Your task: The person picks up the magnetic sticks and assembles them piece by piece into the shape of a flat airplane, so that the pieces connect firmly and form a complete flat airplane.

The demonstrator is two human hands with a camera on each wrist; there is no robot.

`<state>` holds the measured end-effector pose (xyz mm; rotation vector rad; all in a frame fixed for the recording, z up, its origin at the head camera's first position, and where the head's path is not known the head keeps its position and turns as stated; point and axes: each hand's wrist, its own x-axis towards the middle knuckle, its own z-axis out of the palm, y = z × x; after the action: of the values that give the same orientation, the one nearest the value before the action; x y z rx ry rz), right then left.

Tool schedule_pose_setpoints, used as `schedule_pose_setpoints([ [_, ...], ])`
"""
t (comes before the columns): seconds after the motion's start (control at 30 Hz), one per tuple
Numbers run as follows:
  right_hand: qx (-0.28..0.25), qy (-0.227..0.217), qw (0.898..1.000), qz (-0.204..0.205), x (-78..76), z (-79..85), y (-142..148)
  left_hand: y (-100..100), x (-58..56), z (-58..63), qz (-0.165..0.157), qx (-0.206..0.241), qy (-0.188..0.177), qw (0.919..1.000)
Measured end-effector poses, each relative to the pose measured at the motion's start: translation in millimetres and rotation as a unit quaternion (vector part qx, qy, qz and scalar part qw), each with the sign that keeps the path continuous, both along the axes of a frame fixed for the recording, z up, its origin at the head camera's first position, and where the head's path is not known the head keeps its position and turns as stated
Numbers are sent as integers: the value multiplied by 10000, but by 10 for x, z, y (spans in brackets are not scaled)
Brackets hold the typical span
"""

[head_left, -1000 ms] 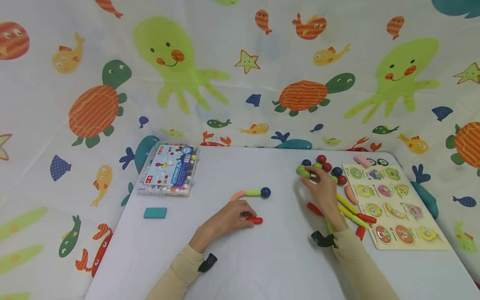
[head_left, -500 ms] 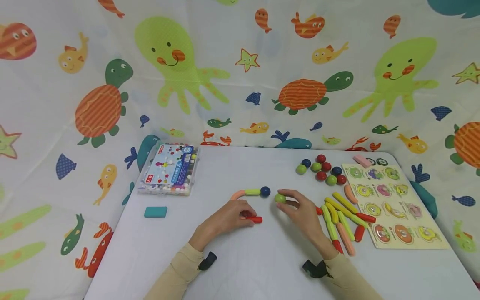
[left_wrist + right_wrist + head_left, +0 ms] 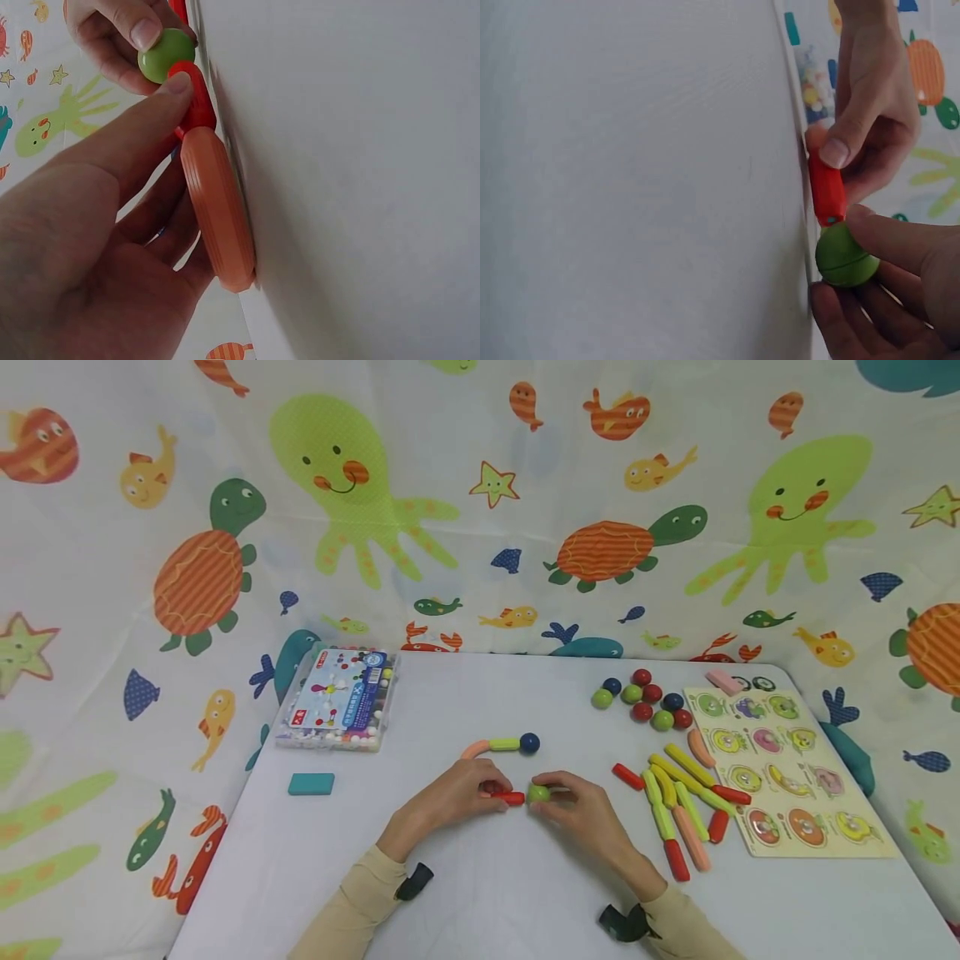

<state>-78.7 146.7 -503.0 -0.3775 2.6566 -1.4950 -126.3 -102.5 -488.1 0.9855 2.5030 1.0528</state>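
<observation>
My left hand (image 3: 450,797) pinches a red stick (image 3: 826,187) between thumb and fingers. An orange rounded stick (image 3: 217,210) is joined end to end with it. My right hand (image 3: 588,822) holds a green ball (image 3: 847,261) by thumb and fingertips, right at the free end of the red stick. In the left wrist view the ball overlaps that red end. Just beyond the hands lies a joined piece: a curved orange stick (image 3: 474,750), a yellow-green stick (image 3: 505,744) and a dark blue ball (image 3: 529,743).
At right lie several loose sticks, including a red one (image 3: 628,776), and a cluster of balls (image 3: 652,693). A wooden fruit puzzle board (image 3: 795,839) stands beyond them. On the left are a clear plastic case (image 3: 330,702) and a teal block (image 3: 311,784).
The right hand has brought the green ball from the ball cluster leftward and toward the body, up to the red stick's end. The left hand has stayed almost still.
</observation>
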Motion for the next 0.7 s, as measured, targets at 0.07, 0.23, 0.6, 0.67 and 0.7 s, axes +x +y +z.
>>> schedule_pose_setpoints([
  [0.07,-1,48,10000,81,-1,-11,-11,1,-2,2,13,-5,-63,10000],
  [0.23,89,53,9999,98,-3,-24,-32,3,-8,3,32,36,-127,9999],
  [0.6,122,100,9996,250,3,-8,-38,-30,-12,-8,758,366,285,9960],
  [0.67,132,104,9995,261,4,-7,-40,-48,-24,-13,1219,430,553,9901],
  [0.7,154,111,9995,263,4,-8,-41,-56,-31,-15,1447,446,660,9863],
])
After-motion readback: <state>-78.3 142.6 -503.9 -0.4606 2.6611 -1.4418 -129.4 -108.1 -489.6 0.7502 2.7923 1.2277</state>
